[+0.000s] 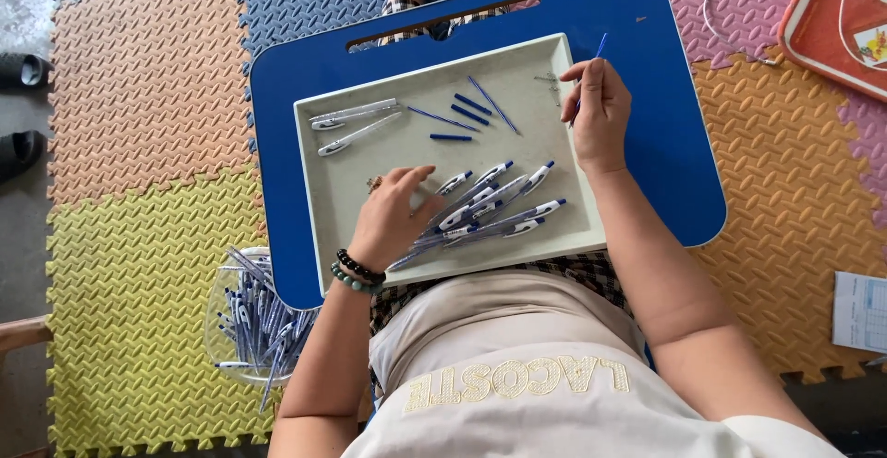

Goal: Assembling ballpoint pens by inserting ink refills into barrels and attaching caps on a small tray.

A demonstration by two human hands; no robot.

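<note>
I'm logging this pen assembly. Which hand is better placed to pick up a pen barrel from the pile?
Left. The left hand already rests at the pen pile in the tray, while the right hand holds a blue refill farther up.

Left hand (393, 213) curled down, right hand (599, 111) pinching

The tray (319, 162) looks like matt grey plastic, sitting on a smooth blue plastic surface (674, 144) with a slight sheen. Pens (490, 208) are glossy white-and-blue plastic. Floor mats (139, 79) are foam with a rough embossed texture (pretty grippy looking). The tub (217, 329) at left is clear, shiny plastic.
</note>
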